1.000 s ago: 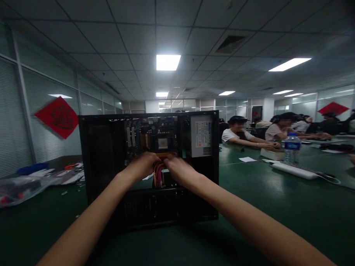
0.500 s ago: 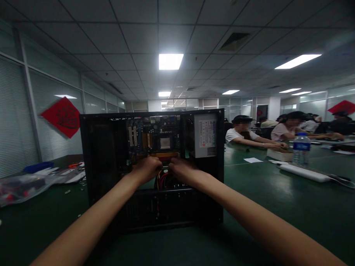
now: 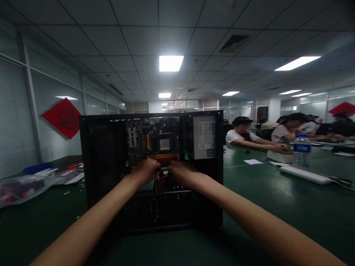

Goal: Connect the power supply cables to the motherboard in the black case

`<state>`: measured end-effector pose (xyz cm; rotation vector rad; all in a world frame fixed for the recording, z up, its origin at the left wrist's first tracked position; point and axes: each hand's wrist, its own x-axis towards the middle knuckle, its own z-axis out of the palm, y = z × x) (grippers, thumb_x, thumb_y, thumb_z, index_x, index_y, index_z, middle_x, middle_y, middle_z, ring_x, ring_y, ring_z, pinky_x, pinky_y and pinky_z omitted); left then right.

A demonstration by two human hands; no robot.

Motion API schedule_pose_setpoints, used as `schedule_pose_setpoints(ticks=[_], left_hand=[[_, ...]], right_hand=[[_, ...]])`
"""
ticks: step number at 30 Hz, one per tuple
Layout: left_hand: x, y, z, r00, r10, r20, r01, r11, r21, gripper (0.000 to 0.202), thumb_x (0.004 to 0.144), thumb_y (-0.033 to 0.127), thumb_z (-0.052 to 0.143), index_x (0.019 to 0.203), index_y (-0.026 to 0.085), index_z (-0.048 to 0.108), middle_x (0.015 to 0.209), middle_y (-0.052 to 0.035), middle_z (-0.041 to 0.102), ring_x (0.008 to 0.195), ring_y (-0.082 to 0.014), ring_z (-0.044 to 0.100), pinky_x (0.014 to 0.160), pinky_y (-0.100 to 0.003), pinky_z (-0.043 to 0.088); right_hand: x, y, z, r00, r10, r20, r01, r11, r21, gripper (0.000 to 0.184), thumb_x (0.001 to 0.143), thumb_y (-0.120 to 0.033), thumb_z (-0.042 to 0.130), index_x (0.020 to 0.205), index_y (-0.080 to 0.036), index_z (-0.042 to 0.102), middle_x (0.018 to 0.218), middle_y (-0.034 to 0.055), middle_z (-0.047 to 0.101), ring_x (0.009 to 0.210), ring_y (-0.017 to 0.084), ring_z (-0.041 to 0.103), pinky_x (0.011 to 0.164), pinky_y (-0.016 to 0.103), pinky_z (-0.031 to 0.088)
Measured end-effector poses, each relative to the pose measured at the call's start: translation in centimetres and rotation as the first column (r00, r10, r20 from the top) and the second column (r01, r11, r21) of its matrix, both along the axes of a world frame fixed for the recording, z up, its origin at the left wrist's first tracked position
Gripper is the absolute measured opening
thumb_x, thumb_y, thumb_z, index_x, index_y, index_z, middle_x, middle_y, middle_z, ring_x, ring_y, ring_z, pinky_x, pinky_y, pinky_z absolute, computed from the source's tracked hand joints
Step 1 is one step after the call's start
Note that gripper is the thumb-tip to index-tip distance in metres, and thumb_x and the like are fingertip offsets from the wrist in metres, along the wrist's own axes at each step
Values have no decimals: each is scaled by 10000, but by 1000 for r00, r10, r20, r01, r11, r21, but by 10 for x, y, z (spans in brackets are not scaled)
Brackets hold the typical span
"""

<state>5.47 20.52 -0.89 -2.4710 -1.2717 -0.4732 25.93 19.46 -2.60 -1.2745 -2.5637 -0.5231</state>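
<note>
A black computer case [image 3: 155, 223] stands open-sided in front of me on the green table. Inside it is a motherboard [image 3: 154, 130], with a silver square chip and yellow-orange memory slots [image 3: 166, 157] along its lower edge. My left hand [image 3: 147, 169] and my right hand [image 3: 181, 173] reach in just below those slots, with their curled fingers close to each other. Both hands look closed, but what lies between the fingers is hidden. Coloured cables [image 3: 160, 183] hang below and between my hands. At the case's upper right sits a grey power supply [image 3: 207, 136].
On the green table [image 3: 256, 219], a plastic bag [image 3: 22, 189] and a blue tray [image 3: 37, 167] lie at left. To the right stand a water bottle [image 3: 302, 151], a box [image 3: 279, 156] and a white bar [image 3: 305, 174]. Several people sit at the far right.
My view has tilted up very slightly, so the case sits a little lower. Both hands stay at the same spot below the memory slots, with hardly any movement.
</note>
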Motion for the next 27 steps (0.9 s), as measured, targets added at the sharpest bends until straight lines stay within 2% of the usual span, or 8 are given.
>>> schedule_pose_setpoints(ticks=[8,16,22,27], left_hand=[[4,1,1,990,125,-61,-127,992,-28,231,893,197,609,950,232,830,968,-111,803,914,-254,759,767,-295,540],[12,-4,2,972,202,-121,-204,979,-7,261,900,196,572,962,167,824,1031,-206,781,980,-358,758,795,-398,573],[11,-8,2,975,199,-99,-200,980,9,263,931,231,556,991,188,808,1051,-176,784,1030,-347,753,819,-387,580],[8,-6,0,981,182,-74,-182,983,3,259,943,266,558,959,213,811,1027,-151,791,1021,-318,758,816,-348,574]], right_hand=[[-2,-14,9,1000,-16,8,17,999,-52,306,968,-184,504,1189,-146,713,1203,136,679,1086,257,683,824,303,500],[-5,-10,7,1000,7,23,-7,999,-35,309,975,-166,493,1189,-139,714,1202,136,678,1090,266,674,823,314,505],[-8,-7,9,994,84,75,-84,996,-5,321,963,-76,454,1192,-114,676,1187,143,651,999,239,678,792,315,504],[-9,1,9,991,113,66,-114,993,8,310,1001,-76,403,1188,-109,648,1180,147,643,959,221,685,783,315,519]])
